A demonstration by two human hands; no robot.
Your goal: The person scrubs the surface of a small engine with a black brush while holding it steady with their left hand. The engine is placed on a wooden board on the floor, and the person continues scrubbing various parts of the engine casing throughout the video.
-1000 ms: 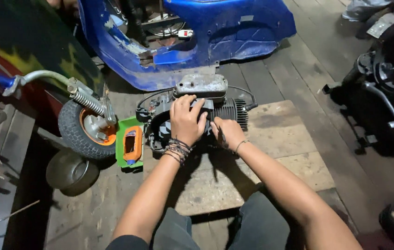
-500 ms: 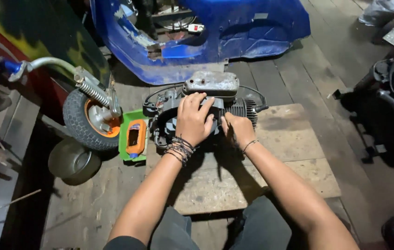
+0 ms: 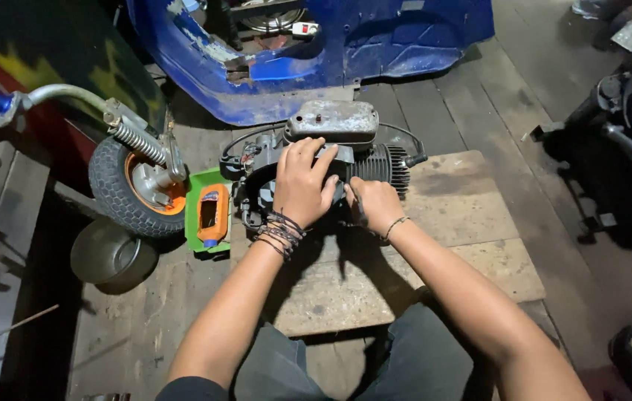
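Hands unmoved since the earlier frame. Left hand [image 3: 302, 180] lies flat, fingers spread, pressing the small engine [image 3: 316, 167] onto the wooden board [image 3: 435, 245]; right hand [image 3: 371, 208], beside the finned cylinder, is curled around something unclear. Steady downward pressure seems advisable.

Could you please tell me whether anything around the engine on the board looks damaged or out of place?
Yes: the blue plastic scooter body panel behind the dark finned engine has a ragged, broken lower edge with scuffed paint. The small wheel with an orange hub lies detached on the floor beside it.
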